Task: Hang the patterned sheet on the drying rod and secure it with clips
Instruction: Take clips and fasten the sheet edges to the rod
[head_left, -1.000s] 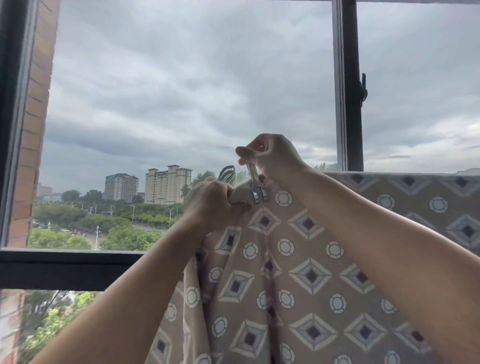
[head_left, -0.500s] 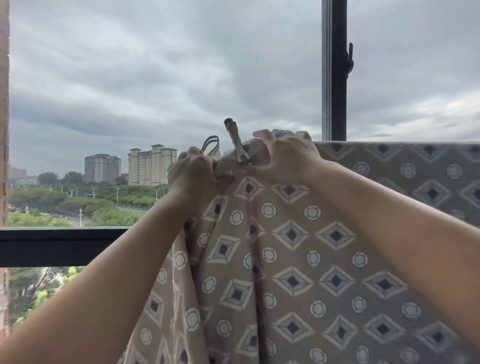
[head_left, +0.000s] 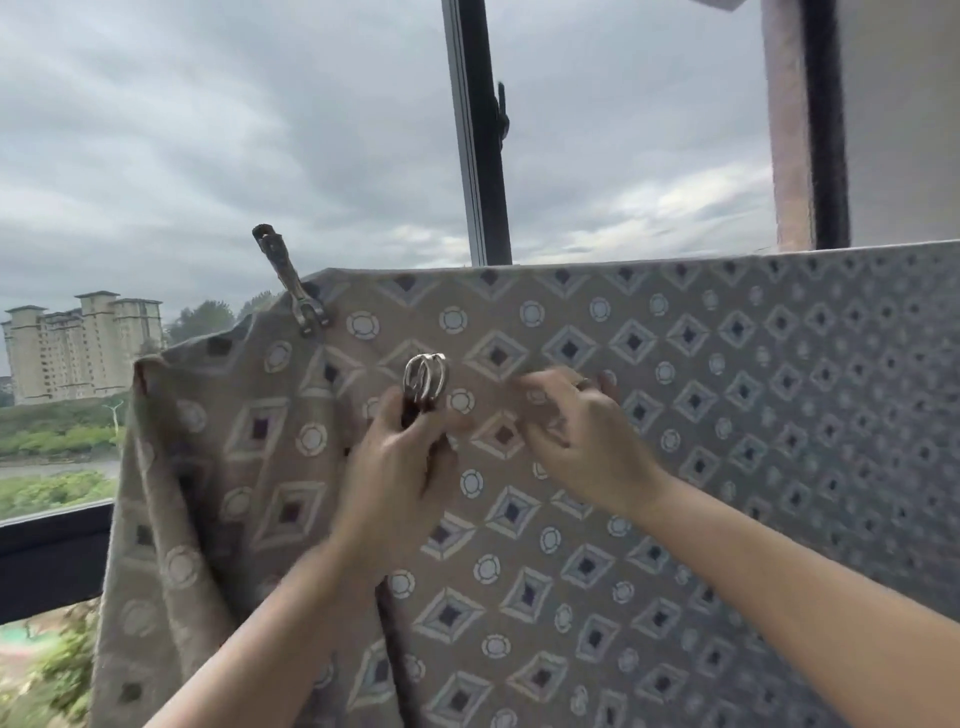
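Note:
The patterned sheet (head_left: 675, 415), beige with diamonds and circles, hangs over the drying rod, which it hides; its top edge runs across the view. A metal clip (head_left: 296, 291) grips the sheet's top near the left corner, its handle tilted up and left. The sheet's left end droops below it. My left hand (head_left: 400, 467) is in front of the sheet, shut on a bunch of metal clips (head_left: 423, 379) whose looped ends stick up above my fingers. My right hand (head_left: 576, 436), blurred, is just to the right of them with its fingers spread toward the clips.
A large window is behind the sheet, with a black vertical frame and handle (head_left: 483, 135) in the middle and a black sill (head_left: 52, 556) at lower left. Tall buildings (head_left: 78, 343) and trees lie outside. A wall and pillar (head_left: 800, 124) stand at upper right.
My right hand has let go of the clip on the sheet's top edge and dropped toward my left hand. My left hand has come down too, with the spare clips. The view has shifted right.

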